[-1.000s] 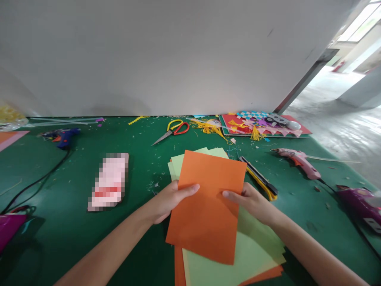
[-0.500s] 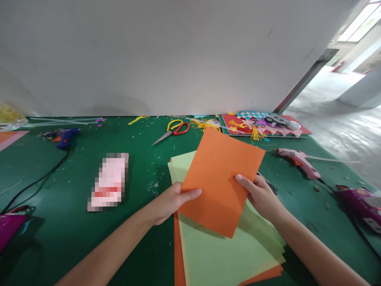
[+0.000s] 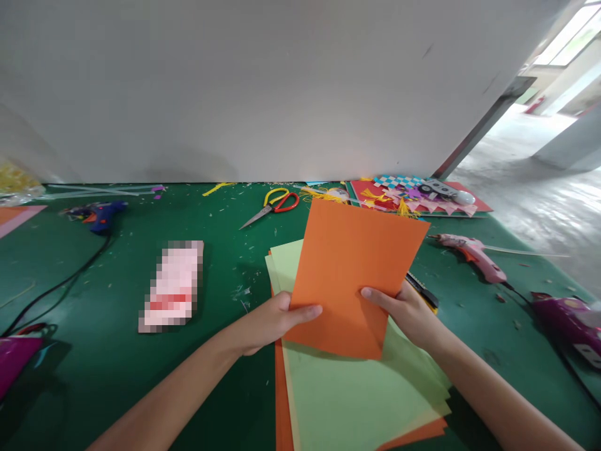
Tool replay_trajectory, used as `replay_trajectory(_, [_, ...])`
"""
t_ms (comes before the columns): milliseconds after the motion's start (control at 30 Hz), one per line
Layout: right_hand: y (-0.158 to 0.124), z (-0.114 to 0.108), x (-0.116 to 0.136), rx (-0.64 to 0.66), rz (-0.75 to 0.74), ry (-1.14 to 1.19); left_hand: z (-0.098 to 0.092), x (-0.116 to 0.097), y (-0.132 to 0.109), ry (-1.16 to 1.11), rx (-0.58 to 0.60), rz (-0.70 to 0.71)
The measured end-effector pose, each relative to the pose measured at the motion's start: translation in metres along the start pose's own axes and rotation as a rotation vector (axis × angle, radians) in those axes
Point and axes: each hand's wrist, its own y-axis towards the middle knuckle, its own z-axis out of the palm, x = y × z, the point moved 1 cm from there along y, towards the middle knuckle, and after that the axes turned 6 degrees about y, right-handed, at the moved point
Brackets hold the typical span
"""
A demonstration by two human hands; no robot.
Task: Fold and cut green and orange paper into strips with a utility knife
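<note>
I hold an orange sheet of paper point(image 3: 354, 269) up above the green table point(image 3: 117, 300), tilted away from me. My left hand point(image 3: 267, 322) pinches its lower left edge, thumb on top. My right hand point(image 3: 406, 310) grips its lower right edge, thumb on the front. Under the sheet lies a stack of light green and orange paper point(image 3: 361, 401).
Red-and-yellow scissors point(image 3: 275, 205) lie behind the sheet. A yellow utility knife point(image 3: 425, 291) shows by my right hand. There are a pink glue gun point(image 3: 474, 254), a purple one point(image 3: 570, 319), a blue one point(image 3: 98, 216) with a black cord, a craft collage point(image 3: 413, 194), and a blurred pink pack point(image 3: 173, 285).
Both hands lifted the orange sheet off the stack and swung its top edge up and away; my right hand shifted along its right edge.
</note>
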Motion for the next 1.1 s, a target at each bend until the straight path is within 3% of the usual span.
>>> replay_trajectory(333, [0.0002, -0.0010, 0.0028, -0.035, 0.114, 0.195, 0.0028, -0.0022, -0.0005, 0.141, 0.189, -0.020])
replay_trajectory(1100, [0.0014, -0.0030, 0.0064, -0.147, 0.214, 0.273, -0.0026, 0.0040, 0.0040, 0.149, 0.181, -0.032])
